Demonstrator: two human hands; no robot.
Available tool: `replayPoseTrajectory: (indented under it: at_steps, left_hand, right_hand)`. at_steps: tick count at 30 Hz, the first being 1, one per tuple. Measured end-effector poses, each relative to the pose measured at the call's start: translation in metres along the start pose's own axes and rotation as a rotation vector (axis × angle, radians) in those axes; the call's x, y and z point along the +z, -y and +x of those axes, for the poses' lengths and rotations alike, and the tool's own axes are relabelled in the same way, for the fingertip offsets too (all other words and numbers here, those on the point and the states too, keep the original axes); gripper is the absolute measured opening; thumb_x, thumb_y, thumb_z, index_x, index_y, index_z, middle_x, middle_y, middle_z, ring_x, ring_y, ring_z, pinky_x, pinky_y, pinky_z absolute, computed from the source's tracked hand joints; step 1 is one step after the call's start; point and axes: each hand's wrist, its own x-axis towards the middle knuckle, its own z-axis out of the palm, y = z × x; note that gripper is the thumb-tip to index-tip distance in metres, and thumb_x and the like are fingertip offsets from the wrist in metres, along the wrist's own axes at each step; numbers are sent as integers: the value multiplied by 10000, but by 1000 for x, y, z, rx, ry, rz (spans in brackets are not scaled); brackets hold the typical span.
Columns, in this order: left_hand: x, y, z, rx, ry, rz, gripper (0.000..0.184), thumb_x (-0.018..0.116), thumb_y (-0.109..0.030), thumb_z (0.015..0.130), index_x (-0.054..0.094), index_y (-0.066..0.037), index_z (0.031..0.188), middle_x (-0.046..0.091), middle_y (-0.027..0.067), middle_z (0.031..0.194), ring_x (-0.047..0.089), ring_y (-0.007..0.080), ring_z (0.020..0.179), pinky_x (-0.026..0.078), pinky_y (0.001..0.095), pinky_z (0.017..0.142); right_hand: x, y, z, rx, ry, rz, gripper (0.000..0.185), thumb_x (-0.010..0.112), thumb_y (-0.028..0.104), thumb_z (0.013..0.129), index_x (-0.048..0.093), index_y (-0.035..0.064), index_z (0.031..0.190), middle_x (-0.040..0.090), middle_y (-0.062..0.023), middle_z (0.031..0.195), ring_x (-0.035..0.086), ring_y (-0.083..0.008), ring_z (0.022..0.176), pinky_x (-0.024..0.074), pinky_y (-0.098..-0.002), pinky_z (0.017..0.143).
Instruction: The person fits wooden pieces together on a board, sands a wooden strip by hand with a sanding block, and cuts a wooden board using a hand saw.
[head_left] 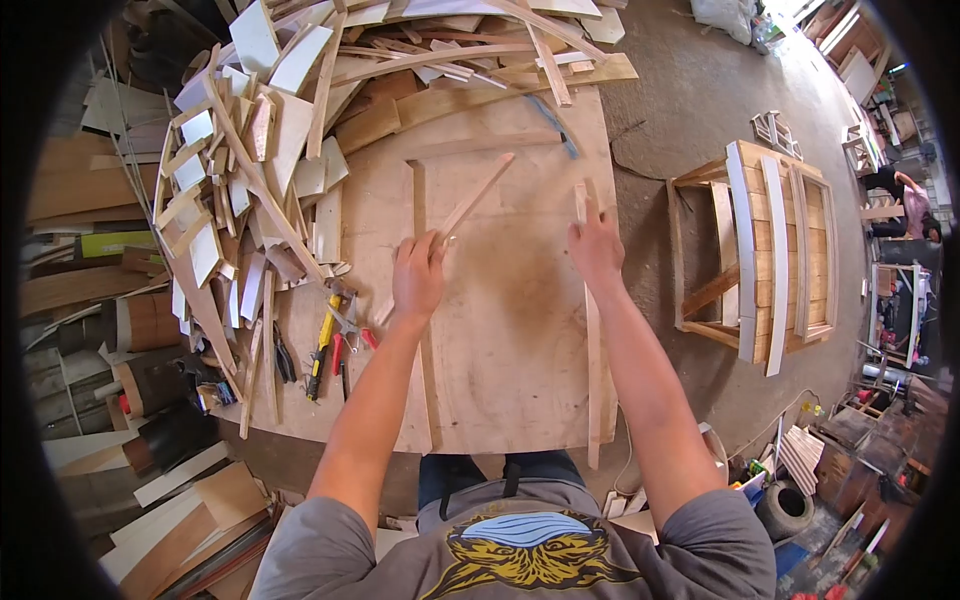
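Observation:
My left hand (418, 275) is closed around a short wooden strip (478, 198), which slants up and right over the plywood board (505, 380). My right hand (597, 248) grips a long, narrow wooden strip (593, 370) along the board's right side; its lower end juts past the near edge. Under my left hand another long strip (424, 385) runs front to back on the board. Across the far part lies a crosswise strip (490, 146). How these strips are joined, if at all, I cannot tell.
Left of my left arm lie a yellow-and-black handled tool (321, 350), red-handled pliers (345, 335) and black-handled pliers (284, 358). Wood offcuts (290, 150) heap up at the far left. A slatted wooden frame (760, 250) stands to the right, with another person (912, 205) farther off.

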Motion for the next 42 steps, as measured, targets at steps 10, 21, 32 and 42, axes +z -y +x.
replayPoseTrajectory:
  at_steps: [10, 21, 32, 42]
  left_hand:
    - [-46, 33, -72, -385, -81, -38, 382, 679, -127, 973, 613, 12, 1323, 643, 253, 1144, 607, 436, 1072, 496, 503, 923]
    - [-47, 53, -61, -550, -12, 129, 530, 701, -185, 953, 474, -47, 1412, 626, 281, 1253, 590, 471, 1175, 489, 534, 974]
    - [-62, 60, -73, -605, 234, 160, 569, 688, -414, 954, 510, -115, 1405, 683, 266, 1176, 677, 454, 1075, 547, 552, 882]
    - [-69, 78, -97, -509, 40, -206, 470, 704, -331, 949, 626, -66, 1329, 735, 214, 977, 714, 403, 899, 557, 497, 785]
  right_hand:
    - [8, -10, -32, -44, 40, -21, 602, 655, 208, 966, 434, 129, 1520, 596, -211, 1248, 655, -415, 1082, 577, -510, 847]
    - [23, 68, 5, -357, -4, -242, 575, 701, 268, 927, 530, 115, 1455, 594, -158, 1324, 574, -347, 1254, 457, -476, 1070]
    - [46, 134, 94, -489, -74, -297, 598, 612, 137, 927, 485, 115, 1511, 517, -139, 1494, 488, -338, 1387, 434, -525, 1123]
    - [66, 138, 113, -302, 53, -489, 369, 637, 175, 946, 585, 137, 1310, 581, -116, 1344, 558, -332, 1302, 521, -497, 1018]
